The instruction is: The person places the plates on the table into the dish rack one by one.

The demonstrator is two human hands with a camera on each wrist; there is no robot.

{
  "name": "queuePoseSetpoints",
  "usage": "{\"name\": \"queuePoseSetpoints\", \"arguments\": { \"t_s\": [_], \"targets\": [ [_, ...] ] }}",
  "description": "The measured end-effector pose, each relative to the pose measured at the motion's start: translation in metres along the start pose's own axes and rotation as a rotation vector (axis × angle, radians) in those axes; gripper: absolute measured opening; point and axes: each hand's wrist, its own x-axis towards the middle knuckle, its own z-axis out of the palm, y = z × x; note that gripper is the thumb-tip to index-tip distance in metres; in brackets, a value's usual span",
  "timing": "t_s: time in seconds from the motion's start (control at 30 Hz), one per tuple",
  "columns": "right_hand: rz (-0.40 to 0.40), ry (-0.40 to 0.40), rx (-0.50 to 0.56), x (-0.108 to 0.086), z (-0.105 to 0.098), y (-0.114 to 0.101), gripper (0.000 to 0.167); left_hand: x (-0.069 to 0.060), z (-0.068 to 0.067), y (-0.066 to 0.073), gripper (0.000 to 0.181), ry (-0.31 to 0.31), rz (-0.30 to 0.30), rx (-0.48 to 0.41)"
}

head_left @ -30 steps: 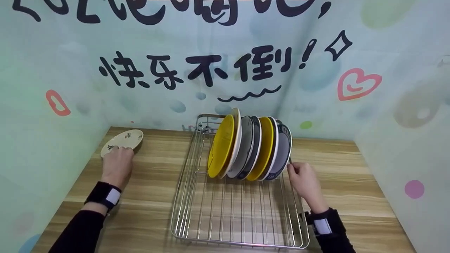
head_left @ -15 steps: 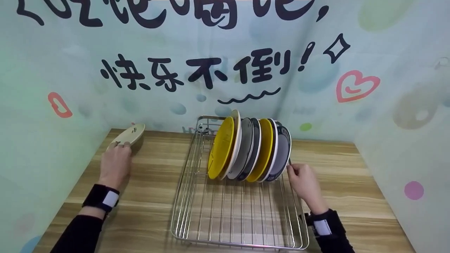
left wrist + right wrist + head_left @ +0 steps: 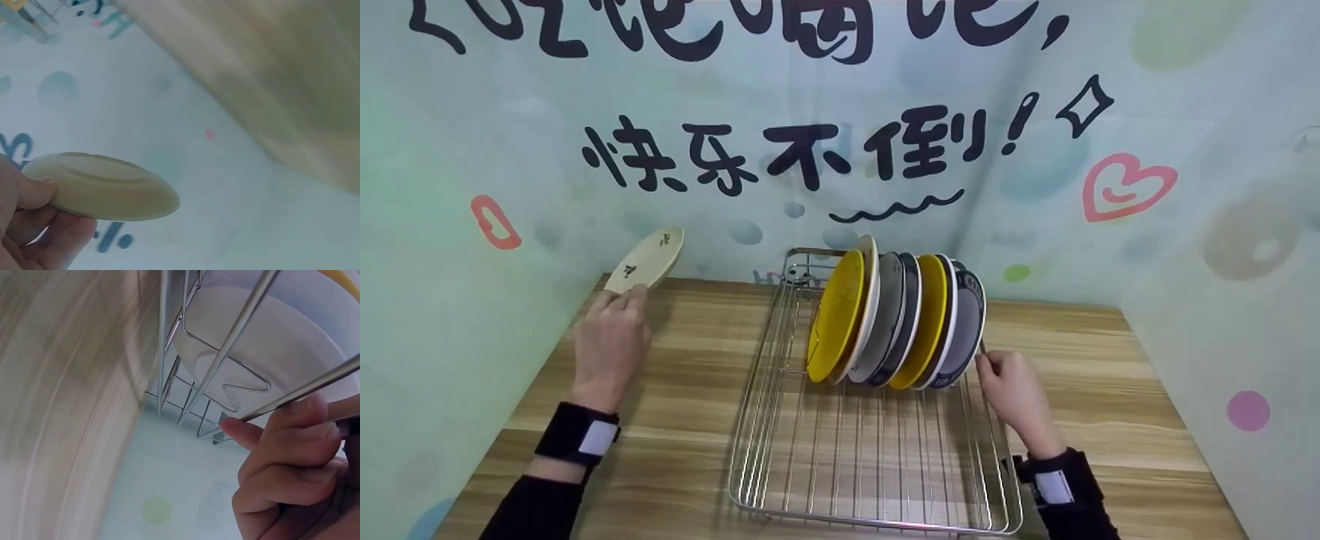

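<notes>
A cream plate (image 3: 649,259) with small dark motifs is pinched at its near edge by my left hand (image 3: 611,337). In the left wrist view the thumb lies on one face of the plate (image 3: 112,191) and the fingers on the other; it is tilted and off the table. My right hand (image 3: 1014,390) grips the right rim of a wire dish rack (image 3: 877,517). The right wrist view has its fingers (image 3: 298,433) curled round the top wire. Upright in the rack's far half stands a row of plates, among them a yellow plate (image 3: 836,319) at the left end and a dark-rimmed one (image 3: 964,330) at the right.
The rack stands on a wood-grain table (image 3: 682,420). Behind it and along both sides rise pale printed walls (image 3: 720,217) with lettering, hearts and dots. The rack's near half shows bare wires.
My left hand has raised the cream plate from the table and tilted it up, its far edge now higher against the wall. My right hand keeps its grip on the rack.
</notes>
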Motion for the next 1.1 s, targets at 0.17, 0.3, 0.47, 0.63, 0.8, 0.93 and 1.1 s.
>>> {"name": "queuePoseSetpoints", "arguments": {
  "t_s": [0.17,0.3,0.47,0.63,0.8,0.93,1.1],
  "targets": [
    [0.029,-0.046,0.060,0.001,-0.008,0.000,0.047,0.002,-0.011,0.014,0.041,0.040,0.039,-0.027],
    [0.062,-0.026,0.075,0.000,-0.019,-0.002,0.050,0.005,-0.018,0.026,0.037,0.099,0.080,-0.042],
    [0.129,-0.002,0.162,-0.005,-0.037,-0.011,0.043,0.007,-0.027,0.040,0.030,0.195,0.147,-0.070],
    [0.163,0.003,0.310,-0.011,-0.050,-0.025,0.037,0.009,-0.034,0.055,0.023,0.325,0.235,-0.093],
    [0.163,-0.038,0.465,-0.018,-0.056,-0.040,0.037,0.011,-0.044,0.072,0.021,0.378,0.322,-0.092],
    [0.185,-0.070,0.566,-0.023,-0.056,-0.052,0.034,0.013,-0.053,0.086,0.021,0.442,0.374,-0.119],
    [0.204,-0.104,0.650,-0.027,-0.057,-0.061,0.032,0.018,-0.062,0.103,0.019,0.497,0.467,-0.130]
  ]
}}
